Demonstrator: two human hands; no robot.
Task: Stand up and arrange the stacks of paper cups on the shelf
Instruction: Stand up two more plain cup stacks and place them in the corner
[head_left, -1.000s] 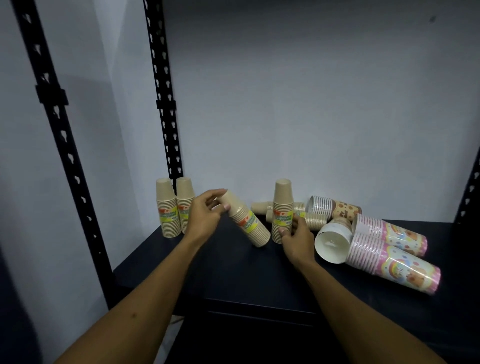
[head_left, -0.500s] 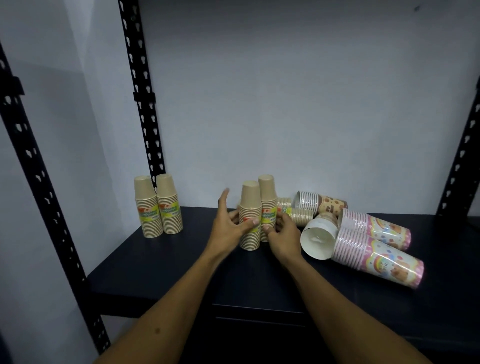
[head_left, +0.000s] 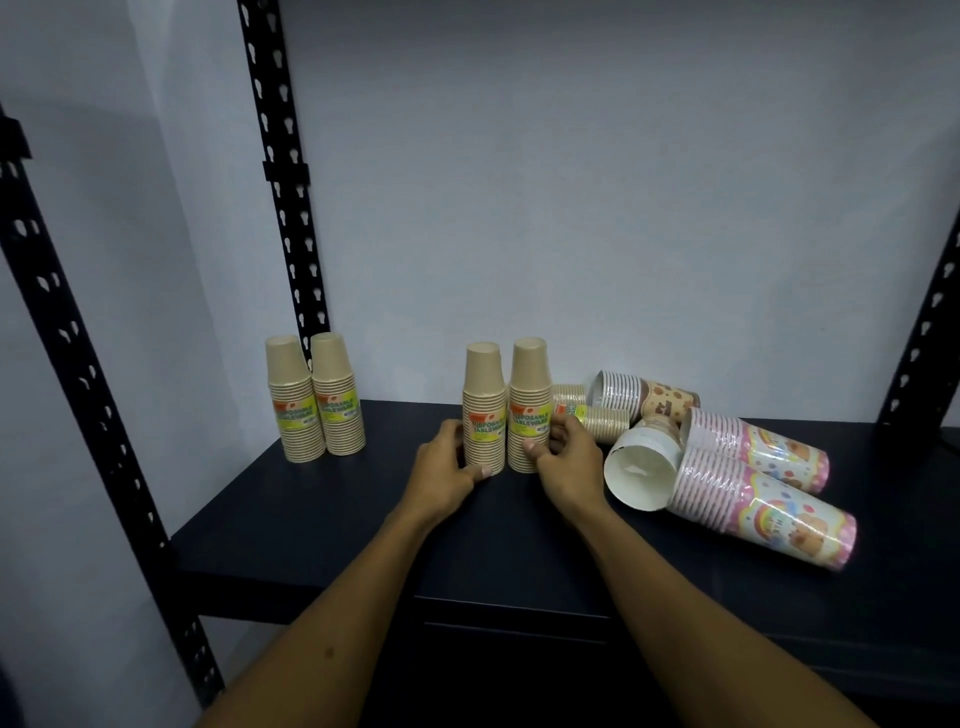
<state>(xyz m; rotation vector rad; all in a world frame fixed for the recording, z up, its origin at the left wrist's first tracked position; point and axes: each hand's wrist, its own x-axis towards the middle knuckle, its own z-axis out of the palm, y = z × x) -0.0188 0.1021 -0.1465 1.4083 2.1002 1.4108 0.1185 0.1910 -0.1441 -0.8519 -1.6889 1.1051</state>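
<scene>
Left hand (head_left: 441, 470): grip cupped on the outer side of one upright kraft stack (head_left: 484, 410), thumb lying across its base. Right hand (head_left: 563, 457): grip closed round the lower part of a second upright kraft stack (head_left: 529, 405). These two stacks stand touching each other, mouths down, between the two grips, yellow labels facing out.

Dark shelf (head_left: 322, 525): bare surface on the near side of both grips, running to the front edge. Open room also to the left of the left grip, up to the next item.

Upright kraft stacks, count four: the two held, plus a pair (head_left: 314, 397) well left of the left grip, touching each other, near the rear left corner by the black perforated upright (head_left: 283, 171).

Lying kraft stacks (head_left: 592, 413), count two: just behind the right grip, partly hidden by it.

Lying brown-patterned stack (head_left: 644, 397), count one: behind and right of the right grip, near the wall.

Lying white cup stack (head_left: 641, 467), count one: just right of the right grip, open mouth facing forward.

Lying pink-printed stacks, count two: one (head_left: 756, 447) further right, the other (head_left: 763, 506) nearer the front edge, both on their sides.

Right of these, shelf bare toward the right upright (head_left: 924, 332).
</scene>
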